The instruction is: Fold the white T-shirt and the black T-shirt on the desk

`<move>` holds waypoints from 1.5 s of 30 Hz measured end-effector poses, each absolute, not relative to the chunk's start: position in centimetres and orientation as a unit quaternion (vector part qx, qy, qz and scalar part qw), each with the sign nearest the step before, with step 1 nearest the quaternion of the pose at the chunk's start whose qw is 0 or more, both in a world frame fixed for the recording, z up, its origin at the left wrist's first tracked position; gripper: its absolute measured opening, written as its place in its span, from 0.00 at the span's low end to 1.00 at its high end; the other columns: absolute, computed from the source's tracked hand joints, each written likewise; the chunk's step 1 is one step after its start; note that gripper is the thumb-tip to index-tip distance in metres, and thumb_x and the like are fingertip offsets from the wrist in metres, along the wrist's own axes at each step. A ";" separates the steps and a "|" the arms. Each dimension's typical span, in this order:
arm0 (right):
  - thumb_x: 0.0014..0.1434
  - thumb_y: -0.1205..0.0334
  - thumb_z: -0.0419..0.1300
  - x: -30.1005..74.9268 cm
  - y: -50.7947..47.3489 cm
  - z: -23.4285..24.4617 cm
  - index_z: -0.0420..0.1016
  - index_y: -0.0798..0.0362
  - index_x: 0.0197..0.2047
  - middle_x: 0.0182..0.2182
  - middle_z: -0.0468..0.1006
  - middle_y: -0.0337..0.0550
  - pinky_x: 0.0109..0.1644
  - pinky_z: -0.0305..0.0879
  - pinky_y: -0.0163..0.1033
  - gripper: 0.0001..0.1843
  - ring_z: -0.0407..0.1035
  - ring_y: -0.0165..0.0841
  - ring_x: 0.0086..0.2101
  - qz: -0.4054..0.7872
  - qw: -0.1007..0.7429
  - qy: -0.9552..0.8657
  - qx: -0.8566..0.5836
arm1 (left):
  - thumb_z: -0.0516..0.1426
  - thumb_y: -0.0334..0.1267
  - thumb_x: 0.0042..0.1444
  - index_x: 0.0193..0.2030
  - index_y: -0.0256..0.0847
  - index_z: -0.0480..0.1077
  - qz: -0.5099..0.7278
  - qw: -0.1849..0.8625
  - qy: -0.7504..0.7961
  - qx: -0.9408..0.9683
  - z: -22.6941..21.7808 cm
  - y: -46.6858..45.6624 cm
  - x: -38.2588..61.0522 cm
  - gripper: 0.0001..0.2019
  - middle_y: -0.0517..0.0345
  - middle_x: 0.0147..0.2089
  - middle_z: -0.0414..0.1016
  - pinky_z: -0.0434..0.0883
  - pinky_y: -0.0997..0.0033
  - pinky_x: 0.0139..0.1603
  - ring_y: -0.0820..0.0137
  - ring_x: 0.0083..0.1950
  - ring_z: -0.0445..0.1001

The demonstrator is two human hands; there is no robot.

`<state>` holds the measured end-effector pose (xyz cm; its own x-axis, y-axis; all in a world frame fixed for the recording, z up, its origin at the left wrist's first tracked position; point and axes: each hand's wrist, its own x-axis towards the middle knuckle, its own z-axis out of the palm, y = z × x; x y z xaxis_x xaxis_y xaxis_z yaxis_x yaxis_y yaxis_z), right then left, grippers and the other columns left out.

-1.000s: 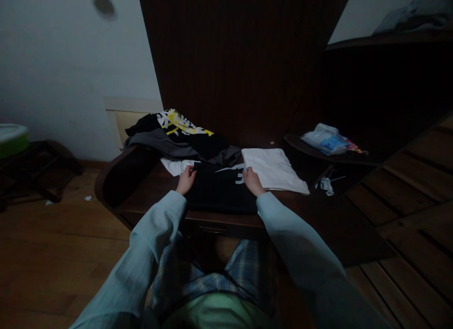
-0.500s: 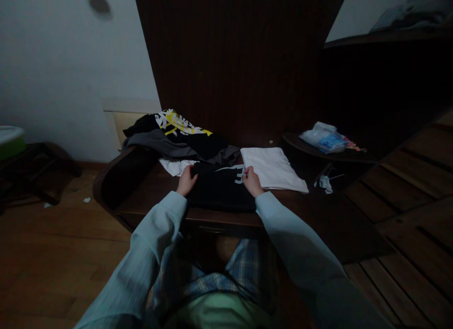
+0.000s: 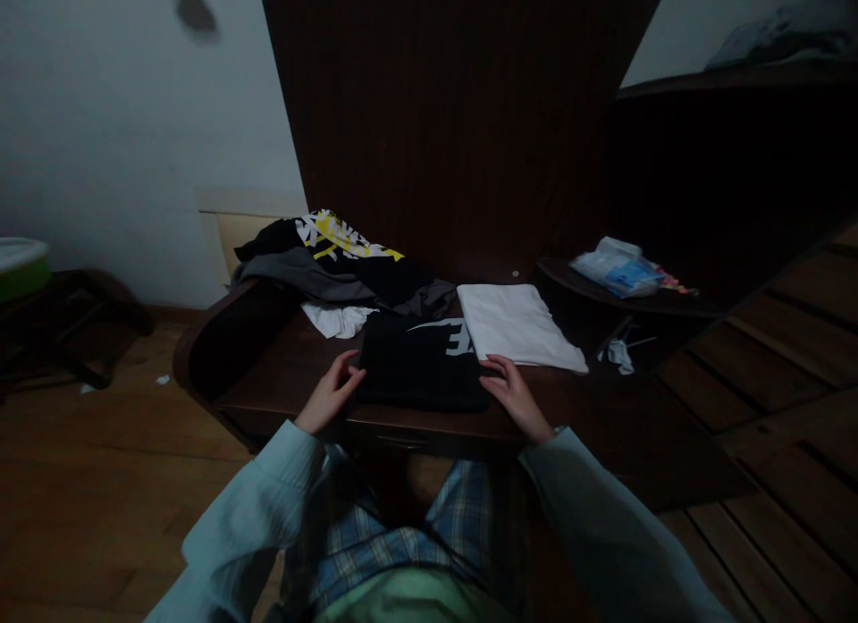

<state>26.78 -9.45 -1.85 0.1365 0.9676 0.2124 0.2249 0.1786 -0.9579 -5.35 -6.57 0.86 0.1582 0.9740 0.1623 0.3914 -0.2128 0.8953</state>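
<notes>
A folded black garment [image 3: 419,368] with grey lettering lies flat on the dark wooden bench top. My left hand [image 3: 332,391] is at its left edge, thumb and fingers apart, the fingertips close to or touching the fabric. At the opposite edge is my right hand [image 3: 513,391], its thumb and fingers also apart against the side of the garment. A folded white garment [image 3: 519,324] lies just beyond my right hand, bordering the black one. Behind to the left, a loose heap holds a black garment with a yellow and white print [image 3: 349,239], a grey cloth [image 3: 301,273] and a white cloth [image 3: 335,320].
The bench [image 3: 268,386] has a curved left end and a tall dark panel [image 3: 442,122] behind it. A plastic packet [image 3: 620,267] sits on a small shelf to the right. On the far left, a green and white basin [image 3: 23,270] rests on a stool.
Both hands have come off the upper part of the black garment, moving nearer to me and outward to its side edges. More of its lettering shows. The other clothes stay put.
</notes>
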 end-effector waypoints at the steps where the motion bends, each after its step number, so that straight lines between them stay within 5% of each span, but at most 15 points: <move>1: 0.44 0.52 0.59 26.8 -9.8 -1.8 0.58 0.49 0.45 0.45 0.69 0.48 0.39 0.68 0.41 0.25 0.69 0.29 0.32 0.358 0.525 -0.562 -0.529 | 0.51 0.48 0.50 0.54 0.42 0.60 0.397 0.385 0.496 0.669 1.1 -6.6 -5.4 0.24 0.61 0.32 0.70 0.67 0.71 0.41 0.71 0.36 0.70; 8: 0.43 0.55 0.61 26.1 -10.4 -1.2 0.59 0.48 0.49 0.45 0.68 0.47 0.30 0.66 0.35 0.29 0.65 0.24 0.25 0.360 0.508 -0.590 -0.514 | 0.56 0.52 0.44 0.51 0.42 0.66 0.355 0.397 0.444 0.721 2.0 -6.9 -5.6 0.28 0.52 0.52 0.69 0.66 0.67 0.50 0.62 0.51 0.68; 16: 0.46 0.58 0.57 26.2 -10.3 -1.1 0.66 0.50 0.45 0.39 0.70 0.43 0.25 0.61 0.32 0.20 0.60 0.23 0.22 0.324 0.474 -0.630 -0.523 | 0.50 0.49 0.50 0.38 0.41 0.73 0.349 0.327 0.467 0.744 0.9 -6.4 -4.8 0.18 0.54 0.40 0.76 0.67 0.67 0.46 0.64 0.42 0.72; 22: 0.48 0.64 0.51 26.3 -10.4 -0.7 0.72 0.51 0.35 0.30 0.70 0.42 0.26 0.61 0.35 0.12 0.60 0.27 0.22 0.201 0.401 -0.697 -0.560 | 0.49 0.43 0.51 0.37 0.43 0.73 0.297 0.153 0.580 0.743 0.0 -7.4 -4.1 0.14 0.59 0.22 0.71 0.67 0.71 0.31 0.69 0.25 0.69; 26: 0.50 0.66 0.51 26.2 -10.6 -0.3 0.70 0.50 0.43 0.38 0.71 0.46 0.42 0.65 0.42 0.16 0.67 0.35 0.36 0.083 0.410 -0.709 -0.567 | 0.49 0.42 0.52 0.41 0.42 0.71 0.349 0.082 0.525 0.772 -0.1 -7.5 -4.5 0.15 0.52 0.38 0.72 0.67 0.68 0.43 0.66 0.40 0.71; 30: 0.55 0.62 0.50 25.9 -10.2 -0.4 0.64 0.50 0.52 0.53 0.64 0.48 0.58 0.54 0.48 0.20 0.57 0.38 0.54 0.066 0.352 -0.778 -0.517 | 0.47 0.44 0.56 0.53 0.43 0.63 0.293 0.118 0.440 0.840 0.1 -6.8 -4.8 0.20 0.51 0.58 0.61 0.58 0.63 0.58 0.64 0.58 0.59; 35: 0.55 0.51 0.52 26.3 -10.9 -0.3 0.59 0.50 0.57 0.57 0.60 0.49 0.59 0.51 0.50 0.27 0.53 0.39 0.57 0.094 0.231 -0.819 -0.517 | 0.55 0.52 0.48 0.60 0.40 0.55 0.180 0.103 0.407 0.889 0.1 -7.6 -5.3 0.33 0.45 0.62 0.56 0.55 0.53 0.59 0.56 0.62 0.54; 38: 0.46 0.48 0.60 26.8 -12.7 -0.3 0.54 0.54 0.60 0.59 0.57 0.51 0.58 0.52 0.50 0.41 0.52 0.43 0.57 0.077 0.186 -0.845 -0.496 | 0.58 0.45 0.45 0.62 0.41 0.50 0.185 0.071 0.384 0.902 -0.3 -9.4 -5.7 0.37 0.45 0.60 0.57 0.56 0.53 0.57 0.55 0.60 0.56; 41: 0.49 0.58 0.58 27.1 -14.6 -0.7 0.55 0.55 0.60 0.55 0.63 0.51 0.55 0.56 0.49 0.35 0.57 0.43 0.53 0.046 0.180 -0.858 -0.480 | 0.54 0.30 0.49 0.62 0.41 0.51 0.214 0.054 0.389 0.894 -0.6 -11.1 -6.0 0.31 0.47 0.53 0.64 0.61 0.58 0.53 0.61 0.54 0.62; 45: 0.48 0.74 0.48 27.0 -15.7 -1.3 0.62 0.51 0.56 0.49 0.69 0.49 0.48 0.60 0.48 0.30 0.61 0.40 0.46 0.018 0.202 -0.854 -0.478 | 0.50 0.25 0.49 0.56 0.43 0.60 0.221 0.058 0.389 0.892 -0.2 -11.5 -6.0 0.26 0.50 0.44 0.68 0.65 0.61 0.46 0.64 0.46 0.66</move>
